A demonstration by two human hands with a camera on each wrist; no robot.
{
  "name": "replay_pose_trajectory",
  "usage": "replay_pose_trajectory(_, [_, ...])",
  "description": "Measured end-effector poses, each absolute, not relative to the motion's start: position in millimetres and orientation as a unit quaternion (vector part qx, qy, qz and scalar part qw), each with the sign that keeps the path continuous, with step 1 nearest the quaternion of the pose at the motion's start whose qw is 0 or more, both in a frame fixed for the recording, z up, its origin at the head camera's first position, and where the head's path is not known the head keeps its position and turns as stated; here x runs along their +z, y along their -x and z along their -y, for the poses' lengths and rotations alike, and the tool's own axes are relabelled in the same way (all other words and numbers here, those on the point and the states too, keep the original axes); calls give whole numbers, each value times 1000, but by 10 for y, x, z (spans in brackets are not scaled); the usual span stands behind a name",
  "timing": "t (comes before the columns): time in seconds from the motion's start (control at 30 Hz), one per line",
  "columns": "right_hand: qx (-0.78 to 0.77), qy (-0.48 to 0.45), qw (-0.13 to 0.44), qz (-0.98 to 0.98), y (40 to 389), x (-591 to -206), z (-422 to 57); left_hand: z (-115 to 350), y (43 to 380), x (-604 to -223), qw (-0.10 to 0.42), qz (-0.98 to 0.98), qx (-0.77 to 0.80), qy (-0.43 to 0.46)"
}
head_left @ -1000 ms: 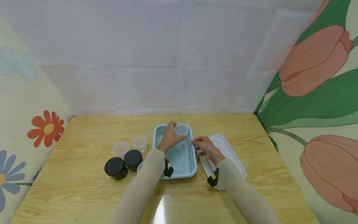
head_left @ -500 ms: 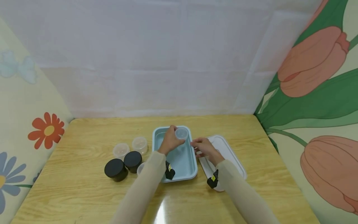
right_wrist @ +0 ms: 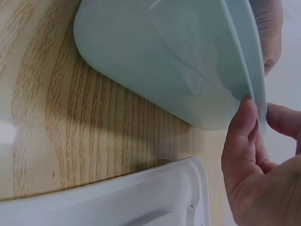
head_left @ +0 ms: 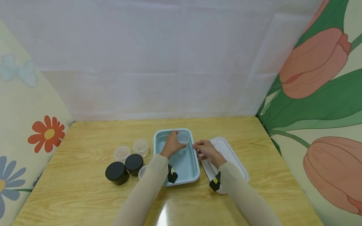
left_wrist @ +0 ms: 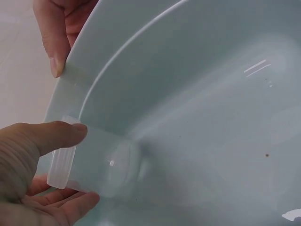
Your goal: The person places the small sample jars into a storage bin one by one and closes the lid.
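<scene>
In the head view my left hand [head_left: 171,145] holds a small clear plastic cup with a lid [head_left: 183,137] inside the far right corner of a light blue plastic box [head_left: 185,168]. The left wrist view shows the thumb and fingers around the rim of this cup [left_wrist: 106,162], which is close to the box wall. My right hand [head_left: 208,152] is at the box's right side. Its thumb and fingers pinch the box rim [right_wrist: 257,89] in the right wrist view.
A white lid [head_left: 230,157] lies right of the box, partly under my right forearm. To the left stand two black-lidded jars [head_left: 117,172] and several clear cups [head_left: 141,147], one partly hidden by my left sleeve. A white sheet [head_left: 147,94] hangs behind the wooden table [head_left: 85,194].
My left hand has lowered the clear cup deeper into the corner of the box. My right hand stays at the rim. The head view has tilted up slightly.
</scene>
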State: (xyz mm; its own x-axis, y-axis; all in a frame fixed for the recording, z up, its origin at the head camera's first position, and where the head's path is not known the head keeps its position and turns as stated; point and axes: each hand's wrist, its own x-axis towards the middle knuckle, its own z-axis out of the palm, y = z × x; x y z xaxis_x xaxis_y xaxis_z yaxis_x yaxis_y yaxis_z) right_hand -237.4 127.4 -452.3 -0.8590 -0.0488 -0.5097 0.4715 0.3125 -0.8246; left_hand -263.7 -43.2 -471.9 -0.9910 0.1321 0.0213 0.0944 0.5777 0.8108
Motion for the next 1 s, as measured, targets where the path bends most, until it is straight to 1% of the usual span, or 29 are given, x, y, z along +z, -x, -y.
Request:
replay_pose_trajectory(0.4, [-566, -135, 228, -781, 2385, -4530, -1283, 392, 2628, -4713, 12, -901, 429, -62])
replay_pose_trajectory(0.63, [-571, -136, 223, -778, 2377, -4534, -1287, 393, 2619, -4663, 45, -903, 425, -49])
replay_pose_trajectory(1.0, [-575, -137, 224, -775, 2340, -4515, -1315, 443, 2588, -4576, 49, -902, 424, -65])
